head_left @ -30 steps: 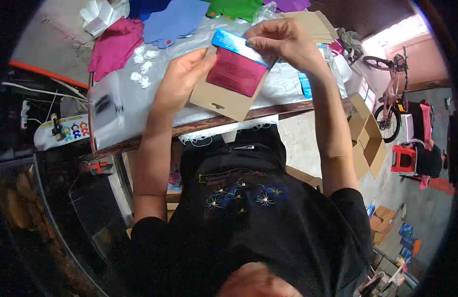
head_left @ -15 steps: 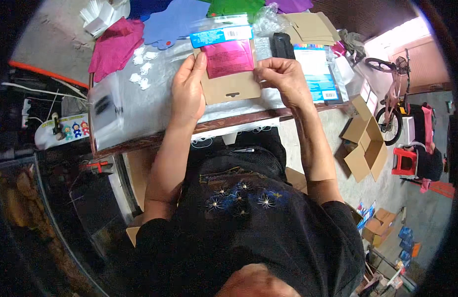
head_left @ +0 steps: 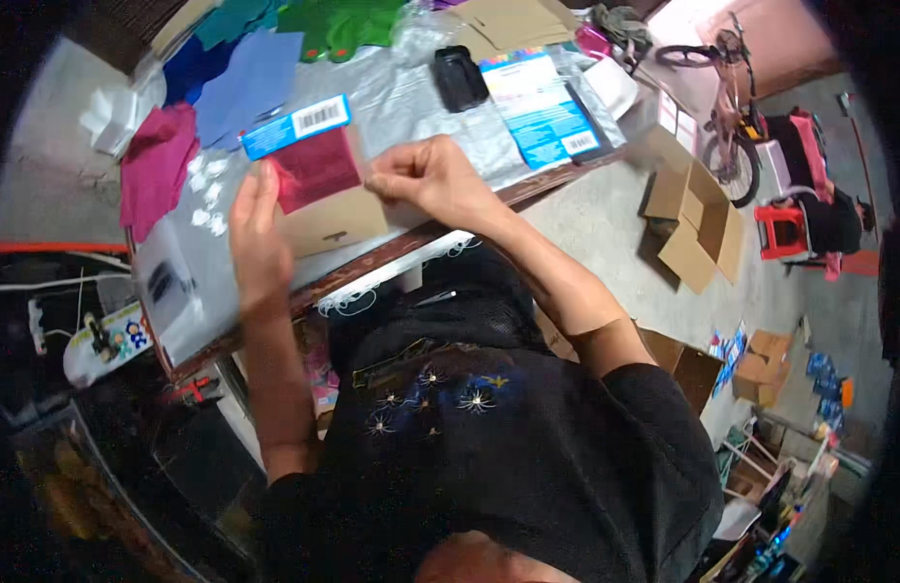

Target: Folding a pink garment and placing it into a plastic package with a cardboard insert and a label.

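both hands (head_left: 260, 238) (head_left: 431, 180) grip the packet (head_left: 324, 189) over the table (head_left: 411, 97), fingers pinched shut.

On the table (head_left: 411, 97), the packet (head_left: 319, 185) lay between the left hand (head_left: 258, 238) at 9 o'clock and the right hand (head_left: 435, 180) at 3 o'clock, with the booklet (head_left: 542, 107) at 2 o'clock and the fabric pieces (head_left: 236, 87) at 11 o'clock.

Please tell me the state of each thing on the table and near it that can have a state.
Cardboard packet: held flat on the table by both hands, magenta sheet at its top.
Left hand: pressed on the packet's left edge.
Right hand: pinching its right side.
Black case: closed, lying flat.
Cardboard box: open, on the floor.
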The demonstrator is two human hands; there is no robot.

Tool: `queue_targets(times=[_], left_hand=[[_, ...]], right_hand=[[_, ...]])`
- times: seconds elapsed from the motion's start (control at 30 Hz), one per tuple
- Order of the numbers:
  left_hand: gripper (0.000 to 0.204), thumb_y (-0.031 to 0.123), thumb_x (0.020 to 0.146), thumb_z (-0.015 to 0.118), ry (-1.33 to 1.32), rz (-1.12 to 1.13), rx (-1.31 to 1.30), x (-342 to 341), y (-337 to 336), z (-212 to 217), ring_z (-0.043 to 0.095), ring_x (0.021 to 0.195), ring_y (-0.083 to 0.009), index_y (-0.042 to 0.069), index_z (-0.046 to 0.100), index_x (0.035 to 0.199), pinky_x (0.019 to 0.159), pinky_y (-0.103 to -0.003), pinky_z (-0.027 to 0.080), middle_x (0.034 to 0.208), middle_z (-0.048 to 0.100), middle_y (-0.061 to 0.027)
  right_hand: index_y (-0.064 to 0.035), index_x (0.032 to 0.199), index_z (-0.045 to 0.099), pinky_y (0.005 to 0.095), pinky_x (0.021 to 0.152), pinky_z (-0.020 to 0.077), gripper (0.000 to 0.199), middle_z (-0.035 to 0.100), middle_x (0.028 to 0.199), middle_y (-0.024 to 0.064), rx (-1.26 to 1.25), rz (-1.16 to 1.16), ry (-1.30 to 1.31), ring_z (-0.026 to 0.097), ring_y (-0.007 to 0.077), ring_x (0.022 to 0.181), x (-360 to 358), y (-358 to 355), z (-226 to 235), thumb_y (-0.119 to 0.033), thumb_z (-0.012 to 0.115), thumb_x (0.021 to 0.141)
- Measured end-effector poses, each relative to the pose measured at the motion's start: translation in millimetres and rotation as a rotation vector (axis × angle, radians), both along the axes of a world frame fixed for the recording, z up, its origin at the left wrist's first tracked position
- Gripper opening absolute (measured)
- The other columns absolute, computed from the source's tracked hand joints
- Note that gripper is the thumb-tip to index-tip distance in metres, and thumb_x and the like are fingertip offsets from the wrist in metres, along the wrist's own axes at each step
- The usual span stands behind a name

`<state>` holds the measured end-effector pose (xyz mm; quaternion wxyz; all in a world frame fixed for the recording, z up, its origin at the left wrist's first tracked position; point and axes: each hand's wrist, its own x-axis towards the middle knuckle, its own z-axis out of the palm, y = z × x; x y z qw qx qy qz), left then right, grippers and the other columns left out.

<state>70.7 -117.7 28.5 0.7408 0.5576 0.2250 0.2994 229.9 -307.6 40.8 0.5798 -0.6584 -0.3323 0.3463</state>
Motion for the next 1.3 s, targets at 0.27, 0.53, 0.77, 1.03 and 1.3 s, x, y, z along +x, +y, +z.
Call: queue_targets(times=[0.27,0.53,0.77,1.03,1.3], left_hand=[[0.029,0.022,0.102,0.065,0.435,-0.484,0.257,0,59,20,0.064,0.086,-0.0098,0.002,0.067,0.123,0.081,-0.028,0.051,0.099,0.072,-0.0021],[0.031,0.018,0.090,0.075,0.552,-0.423,0.907,29,54,-3,0.064,0.077,-0.0112,0.001,0.070,0.117,0.075,-0.029,0.054,0.091,0.072,-0.0056],[0.040,0.030,0.080,0.085,0.595,-0.066,0.774,16,-31,-29,0.065,0.080,-0.0243,0.002,0.063,0.098,0.069,-0.035,0.054,0.094,0.066,-0.0121],[0.054,0.041,0.076,0.085,0.743,0.198,1.119,34,-42,-43,0.064,0.092,-0.0372,0.004,0.056,0.101,0.075,-0.050,0.051,0.098,0.064,-0.0166],[0.045,0.036,0.078,0.083,0.792,0.114,1.005,30,-48,-34,0.063,0.097,-0.0388,0.004,0.058,0.097,0.078,-0.050,0.052,0.098,0.064,-0.0173]], right_hand=[[-0.0049,0.108,0.076,0.0310,0.074,0.0561,0.017,0.076,0.097,0.0100,-0.225,-0.340,-0.887,0.071,0.0183,0.084,96,-102,5,-0.011,0.071,0.092],[-0.0066,0.111,0.073,0.0421,0.089,0.0515,0.027,0.068,0.110,0.0129,-0.287,-0.006,-1.435,0.063,0.0350,0.103,200,-112,-17,-0.011,0.073,0.084],[-0.0032,0.106,0.070,0.0431,0.092,0.0482,0.024,0.068,0.102,0.0145,-0.399,0.073,-1.288,0.062,0.0342,0.105,205,-109,-11,-0.010,0.072,0.083],[-0.0007,0.101,0.069,0.0426,0.086,0.0494,0.020,0.068,0.101,0.0147,-0.355,0.121,-1.356,0.063,0.0354,0.098,199,-100,-1,-0.009,0.071,0.083],[-0.0025,0.105,0.069,0.0359,0.081,0.0520,0.018,0.071,0.099,0.0115,-0.359,-0.173,-1.213,0.067,0.0262,0.090,169,-111,30,-0.012,0.071,0.089]])
